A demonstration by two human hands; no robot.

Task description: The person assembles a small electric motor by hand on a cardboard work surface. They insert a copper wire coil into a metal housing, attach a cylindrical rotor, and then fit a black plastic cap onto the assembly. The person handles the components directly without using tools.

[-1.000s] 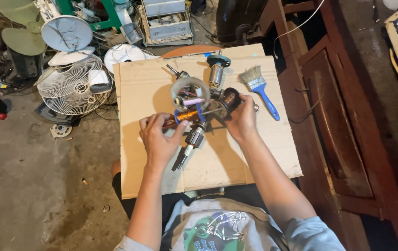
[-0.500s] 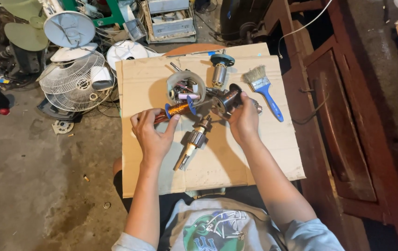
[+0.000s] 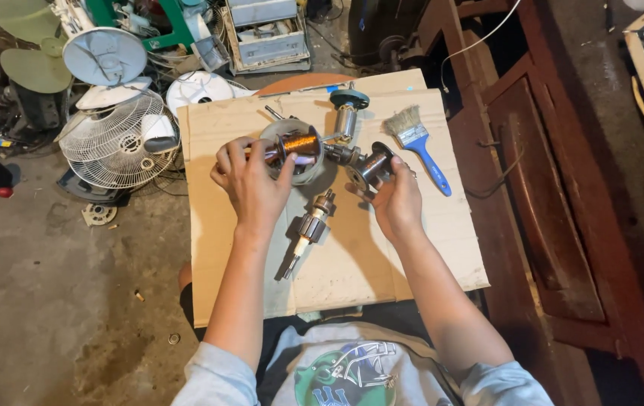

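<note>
My left hand [image 3: 250,184] grips a copper-wound motor coil [image 3: 301,143], held above a round clear bowl [image 3: 273,135] on the cardboard sheet [image 3: 382,263]. My right hand [image 3: 397,199] holds a dark round metal motor part [image 3: 373,167] just right of the coil. A thin shaft piece [image 3: 341,153] lies between the two. Below the hands a motor rotor with its shaft [image 3: 308,229] lies on the cardboard, untouched.
A blue-handled paintbrush [image 3: 421,146] lies on the cardboard's right side, and a metal cylinder with a teal disc [image 3: 348,111] stands at the back. Fan grilles [image 3: 111,146] and fan parts [image 3: 104,54] clutter the floor at left. Dark wooden furniture [image 3: 555,195] stands at right.
My left hand has lifted and turned the copper coil toward the bowl; my right hand has drawn the dark metal part away to the right. The camera has shifted slightly.
</note>
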